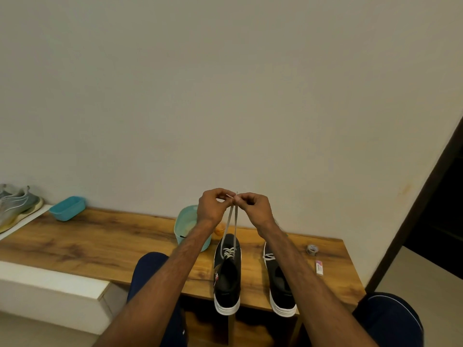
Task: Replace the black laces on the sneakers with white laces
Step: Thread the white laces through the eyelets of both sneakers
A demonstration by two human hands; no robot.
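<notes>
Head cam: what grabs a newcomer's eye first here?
Centre frame, the left hand and right hand pinch the two ends of a white lace pulled up taut from the left sneaker. That black sneaker sits on the wooden bench beside the right sneaker. A teal tub sits far left.
</notes>
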